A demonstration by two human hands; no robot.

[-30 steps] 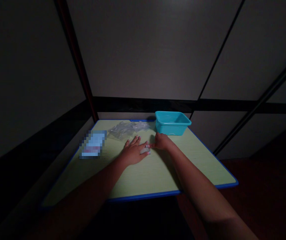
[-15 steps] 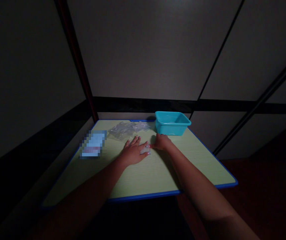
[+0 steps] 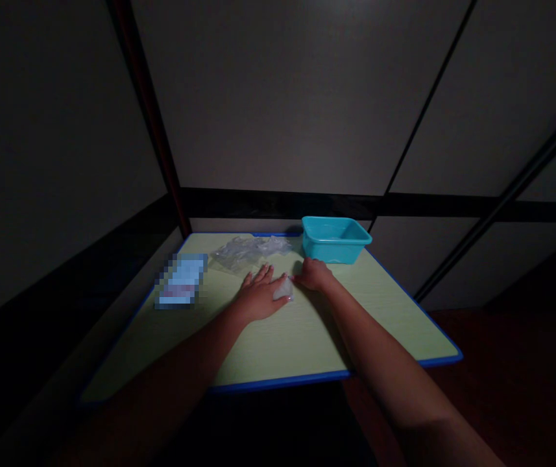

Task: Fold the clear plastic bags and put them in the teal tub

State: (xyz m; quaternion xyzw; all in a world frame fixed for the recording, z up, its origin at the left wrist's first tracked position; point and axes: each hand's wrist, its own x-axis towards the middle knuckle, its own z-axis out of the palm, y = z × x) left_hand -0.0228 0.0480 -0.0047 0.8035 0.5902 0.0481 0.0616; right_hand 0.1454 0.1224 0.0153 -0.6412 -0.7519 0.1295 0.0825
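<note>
My left hand (image 3: 257, 295) lies flat with fingers spread, pressing a small clear plastic bag (image 3: 283, 289) against the tabletop. Most of that bag is hidden beneath the palm; a pale patch shows between thumb and forefinger. At the bag's right edge, my right hand (image 3: 314, 275) is closed, its fingers curled and a fingertip meeting the upper right corner. Beyond the left hand spreads a loose heap of clear plastic bags (image 3: 248, 251), crumpled and overlapping.
A turquoise plastic basin (image 3: 335, 251) stands at the back right, just beyond my right hand. On the left lies a blurred-out flat bluish object (image 3: 183, 281). The pale table (image 3: 278, 353) has a blue rim, and a panelled wall (image 3: 282, 97) rises behind it.
My right hand has slid slightly away from me along the small bag's edge, uncovering more of its right side. The left hand stays in place.
</note>
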